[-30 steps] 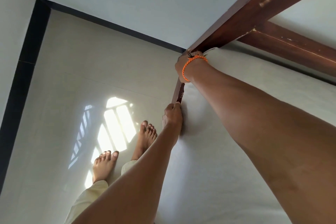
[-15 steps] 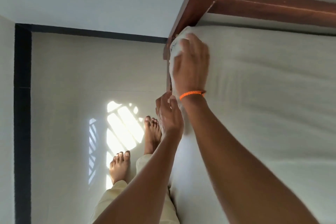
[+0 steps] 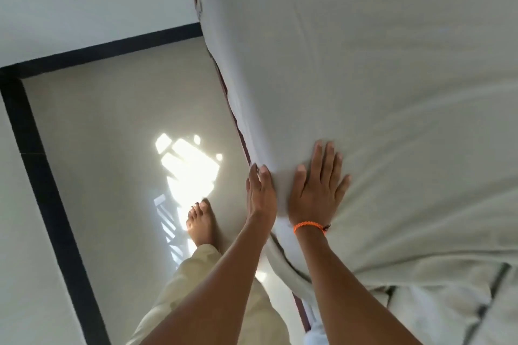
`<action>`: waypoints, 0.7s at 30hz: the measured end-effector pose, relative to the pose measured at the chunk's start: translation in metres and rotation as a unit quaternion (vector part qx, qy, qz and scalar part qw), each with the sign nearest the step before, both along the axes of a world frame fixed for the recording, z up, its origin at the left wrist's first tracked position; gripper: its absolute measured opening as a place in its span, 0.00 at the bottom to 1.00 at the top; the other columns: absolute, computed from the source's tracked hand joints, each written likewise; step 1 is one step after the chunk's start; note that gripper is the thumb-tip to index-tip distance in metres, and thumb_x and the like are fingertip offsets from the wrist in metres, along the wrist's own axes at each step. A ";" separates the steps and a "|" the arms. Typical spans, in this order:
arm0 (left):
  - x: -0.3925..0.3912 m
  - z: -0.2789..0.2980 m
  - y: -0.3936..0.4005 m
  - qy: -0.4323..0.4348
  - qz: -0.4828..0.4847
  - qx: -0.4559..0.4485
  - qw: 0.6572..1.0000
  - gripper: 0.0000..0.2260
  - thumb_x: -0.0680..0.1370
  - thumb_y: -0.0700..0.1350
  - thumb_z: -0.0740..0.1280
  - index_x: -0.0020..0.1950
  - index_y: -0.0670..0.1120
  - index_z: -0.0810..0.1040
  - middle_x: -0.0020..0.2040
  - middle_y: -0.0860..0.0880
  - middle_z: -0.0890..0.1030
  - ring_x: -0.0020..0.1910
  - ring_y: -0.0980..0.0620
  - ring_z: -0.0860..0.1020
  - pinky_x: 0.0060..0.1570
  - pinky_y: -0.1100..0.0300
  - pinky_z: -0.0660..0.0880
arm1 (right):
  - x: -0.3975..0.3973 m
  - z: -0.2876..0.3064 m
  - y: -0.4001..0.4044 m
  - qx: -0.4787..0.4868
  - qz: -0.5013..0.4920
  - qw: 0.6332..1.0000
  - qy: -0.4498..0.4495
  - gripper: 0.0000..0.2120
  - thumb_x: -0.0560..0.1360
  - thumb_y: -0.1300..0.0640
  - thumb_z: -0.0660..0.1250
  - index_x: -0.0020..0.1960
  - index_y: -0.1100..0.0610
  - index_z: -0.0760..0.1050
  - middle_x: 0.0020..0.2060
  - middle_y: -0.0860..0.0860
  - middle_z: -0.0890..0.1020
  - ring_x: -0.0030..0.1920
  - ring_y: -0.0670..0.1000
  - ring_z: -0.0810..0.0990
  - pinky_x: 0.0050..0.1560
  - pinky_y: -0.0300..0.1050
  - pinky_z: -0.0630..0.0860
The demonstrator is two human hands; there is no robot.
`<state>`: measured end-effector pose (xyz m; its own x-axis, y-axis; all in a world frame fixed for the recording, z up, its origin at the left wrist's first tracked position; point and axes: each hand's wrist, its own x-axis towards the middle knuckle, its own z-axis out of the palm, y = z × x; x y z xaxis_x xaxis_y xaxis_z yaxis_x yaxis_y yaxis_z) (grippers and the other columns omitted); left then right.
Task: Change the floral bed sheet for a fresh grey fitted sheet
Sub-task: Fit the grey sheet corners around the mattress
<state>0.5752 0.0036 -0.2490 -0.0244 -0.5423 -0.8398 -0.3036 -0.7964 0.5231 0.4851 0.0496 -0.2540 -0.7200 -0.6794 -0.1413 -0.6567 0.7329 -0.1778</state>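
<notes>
The grey fitted sheet [image 3: 378,78] covers the mattress, its near edge running from the top-left corner down toward bottom centre beside the dark wooden frame [image 3: 241,137]. The right hand [image 3: 316,193] lies flat on top, fingers straight. The left hand [image 3: 259,193] presses the sheet's side, fingers straight.

The bed [image 3: 221,87] is covered by a grey fitted sheet [image 3: 364,78]. A white cloth with dark stripes [image 3: 454,311] is laid on its near end. The floor [image 3: 117,148] is stood on by a bare foot [image 3: 200,221].

Left hand [image 3: 260,193] fingertips hidden — tucked beside the grey sheet [image 3: 364,78].
</notes>
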 end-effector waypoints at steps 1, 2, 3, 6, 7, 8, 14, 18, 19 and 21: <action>0.002 0.001 0.021 0.002 -0.009 0.008 1.000 0.29 0.86 0.63 0.51 0.85 0.53 0.60 0.83 0.48 0.64 0.80 0.46 0.65 0.79 0.50 0.61 | 0.003 0.001 0.023 0.006 0.005 1.000 0.006 0.30 0.86 0.43 0.48 0.86 0.47 0.49 0.85 0.45 0.51 0.85 0.50 0.47 0.81 0.66 0.49; 0.004 0.003 0.043 0.004 -0.017 0.018 1.000 0.32 0.83 0.68 0.52 0.84 0.55 0.61 0.82 0.48 0.65 0.79 0.45 0.66 0.78 0.43 0.64 | 0.007 0.002 0.050 0.015 0.009 1.000 0.011 0.30 0.86 0.43 0.48 0.86 0.48 0.49 0.85 0.46 0.51 0.85 0.50 0.48 0.81 0.66 0.50; 0.006 0.003 0.065 0.003 -0.024 0.034 0.999 0.38 0.77 0.73 0.51 0.84 0.57 0.61 0.81 0.48 0.65 0.78 0.44 0.67 0.75 0.37 0.68 | 0.009 0.002 0.076 0.024 0.015 0.999 0.015 0.30 0.86 0.43 0.49 0.86 0.48 0.49 0.85 0.46 0.51 0.85 0.51 0.47 0.81 0.66 0.50; 0.010 0.004 0.120 0.003 -0.045 0.069 0.997 0.42 0.73 0.76 0.50 0.81 0.54 0.64 0.79 0.48 0.67 0.76 0.43 0.68 0.70 0.34 0.72 | 0.020 0.005 0.149 0.049 0.030 0.998 0.008 0.32 0.85 0.42 0.49 0.86 0.50 0.49 0.85 0.48 0.50 0.85 0.52 0.47 0.80 0.67 0.52; 0.011 0.011 0.136 -0.001 -0.061 0.073 0.995 0.37 0.77 0.73 0.51 0.79 0.52 0.67 0.77 0.47 0.70 0.74 0.43 0.70 0.71 0.37 0.71 | 0.023 0.007 0.172 0.061 0.037 0.997 0.003 0.32 0.85 0.41 0.49 0.86 0.50 0.49 0.85 0.49 0.50 0.85 0.52 0.47 0.80 0.67 0.53; 0.012 0.017 0.151 -0.008 -0.076 0.064 0.995 0.29 0.82 0.68 0.52 0.76 0.51 0.70 0.73 0.46 0.73 0.72 0.43 0.72 0.71 0.40 0.71 | 0.026 0.009 0.192 0.074 0.047 0.996 0.000 0.33 0.85 0.41 0.50 0.86 0.51 0.48 0.85 0.49 0.49 0.85 0.52 0.47 0.80 0.67 0.53; 0.012 0.042 0.249 -0.191 -0.087 0.022 0.978 0.25 0.80 0.49 0.68 0.76 0.50 0.65 0.73 0.48 0.63 0.73 0.42 0.65 0.63 0.41 0.68 | 0.034 0.029 0.293 0.099 0.144 0.985 -0.011 0.38 0.82 0.40 0.57 0.86 0.53 0.49 0.85 0.50 0.49 0.85 0.52 0.49 0.80 0.61 0.58; 0.004 0.039 0.302 -0.109 0.151 0.141 0.972 0.34 0.77 0.48 0.75 0.78 0.45 0.64 0.75 0.42 0.68 0.72 0.39 0.70 0.66 0.48 0.69 | 0.030 0.043 0.362 0.117 0.182 0.976 -0.006 0.45 0.76 0.44 0.70 0.86 0.51 0.50 0.85 0.48 0.49 0.84 0.52 0.53 0.74 0.60 0.67; 0.004 0.036 0.310 -0.028 0.188 0.183 0.965 0.30 0.77 0.53 0.75 0.75 0.44 0.70 0.70 0.43 0.75 0.67 0.40 0.76 0.64 0.48 0.73 | 0.028 0.046 0.376 0.133 0.184 0.974 0.003 0.46 0.76 0.42 0.70 0.86 0.50 0.51 0.85 0.49 0.49 0.84 0.52 0.54 0.68 0.59 0.71; 0.006 0.033 0.329 0.080 0.184 0.199 0.959 0.30 0.72 0.61 0.77 0.67 0.46 0.76 0.61 0.47 0.82 0.61 0.43 0.81 0.63 0.48 0.76 | 0.025 0.048 0.400 0.169 0.146 0.975 0.016 0.45 0.75 0.37 0.68 0.85 0.50 0.53 0.85 0.52 0.53 0.82 0.54 0.61 0.55 0.56 0.77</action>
<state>0.5807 0.3330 -0.2163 -0.0389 -0.1763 -0.9836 0.0952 -0.9805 0.1720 0.5105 0.4493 -0.2058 -0.5097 -0.7750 -0.3736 -0.8477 0.5265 0.0644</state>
